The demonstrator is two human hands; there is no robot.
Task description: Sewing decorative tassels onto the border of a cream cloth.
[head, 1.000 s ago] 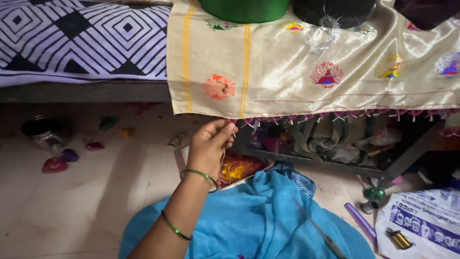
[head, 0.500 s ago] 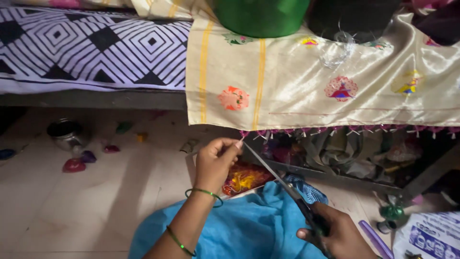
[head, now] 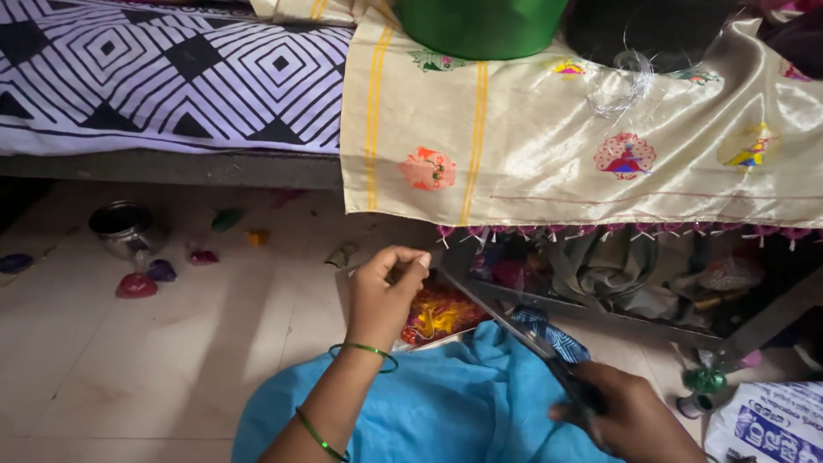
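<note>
Scissors (head: pixel 523 330) in the right hand (head: pixel 630 420), fingers closed around the handles, blades reaching toward the cream cloth (head: pixel 583 146) hanging off the bed at centre. Left hand (head: pixel 386 296) pinches what seems a thread or tassel (head: pixel 446 231) at the fringe. No cut is visible yet; trimming remains. Compared with half a second ago, blades sit closer to the pinch.

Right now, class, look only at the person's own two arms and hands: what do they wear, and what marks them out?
The left hand and forearm are bare, with no sleeve in view. Two thin green bangles ring that arm: one at the wrist, one further up the forearm. No ring shows on its fingers. The right hand is bare too, only partly in frame, and nothing worn can be seen on it.
</note>
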